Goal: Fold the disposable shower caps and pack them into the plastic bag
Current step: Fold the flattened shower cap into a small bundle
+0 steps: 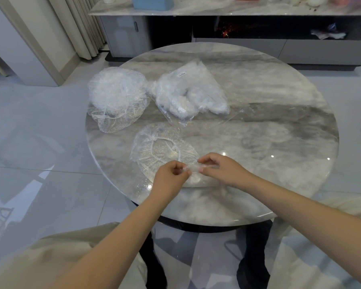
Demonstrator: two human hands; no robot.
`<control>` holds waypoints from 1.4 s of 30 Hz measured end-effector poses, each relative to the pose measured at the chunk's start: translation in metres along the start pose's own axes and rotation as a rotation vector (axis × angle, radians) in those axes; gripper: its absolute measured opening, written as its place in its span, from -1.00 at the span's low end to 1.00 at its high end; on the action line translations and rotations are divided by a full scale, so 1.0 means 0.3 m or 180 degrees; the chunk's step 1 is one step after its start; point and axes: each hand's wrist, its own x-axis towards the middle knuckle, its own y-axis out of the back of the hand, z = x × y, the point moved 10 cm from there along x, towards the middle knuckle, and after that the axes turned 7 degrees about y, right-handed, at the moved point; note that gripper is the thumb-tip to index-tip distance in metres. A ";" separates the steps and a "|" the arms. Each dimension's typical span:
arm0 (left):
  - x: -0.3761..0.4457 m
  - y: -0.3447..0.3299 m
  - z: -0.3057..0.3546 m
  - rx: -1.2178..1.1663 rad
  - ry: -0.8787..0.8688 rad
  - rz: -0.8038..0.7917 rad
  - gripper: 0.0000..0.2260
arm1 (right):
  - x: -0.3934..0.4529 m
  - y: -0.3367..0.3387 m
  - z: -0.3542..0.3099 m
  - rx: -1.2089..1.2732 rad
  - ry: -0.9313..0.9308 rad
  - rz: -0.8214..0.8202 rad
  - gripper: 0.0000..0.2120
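On the round grey marble table (269,113), a loose heap of clear crinkled shower caps (117,99) sat near the far-left edge. Just right of it lay the clear plastic bag (194,90), part-filled with folded caps, its long axis slanting from far-left to near-right. Toward the near edge a single clear elastic-rimmed shower cap (163,149) lay flat, opening upward. The left hand (171,174) and right hand (219,166) each pinched its near rim (stretched between them, running left-right). The table's right half lay bare.
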 end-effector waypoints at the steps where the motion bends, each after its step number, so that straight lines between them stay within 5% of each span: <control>1: -0.001 -0.001 0.011 -0.0167 0.0070 -0.0049 -0.95 | 0.001 0.004 -0.010 0.0095 -0.0019 -0.0070 -0.74; 8: 0.030 0.011 0.093 -0.0870 0.0364 -0.0359 -0.93 | 0.046 0.050 -0.041 0.0849 -0.0297 -0.0038 -0.84; 16: 0.146 0.013 0.221 -0.0576 0.0319 -0.0528 -0.78 | 0.145 0.193 -0.118 0.0419 -0.0345 0.0335 -0.85; 24: 0.291 0.076 0.331 0.0601 -0.0464 0.0592 -0.95 | 0.301 0.377 0.007 0.0136 -0.0742 0.0840 -0.81; 28: 0.364 0.063 0.341 0.1042 -0.0624 0.0769 -0.84 | 0.379 0.398 0.083 0.0452 -0.1188 0.1004 -0.94; 31: 0.401 0.042 0.347 0.1521 -0.0667 0.0816 -0.73 | 0.442 0.369 0.122 0.0754 -0.1341 0.1036 -0.85; 35: 0.437 0.004 0.371 0.2257 -0.0761 0.0866 -0.69 | 0.529 0.307 0.137 0.1187 -0.1059 0.1166 -0.78; 42: 0.456 -0.014 0.403 0.2535 -0.1212 0.1049 -0.80 | 0.618 0.259 -0.002 0.0702 0.0050 0.1427 -0.73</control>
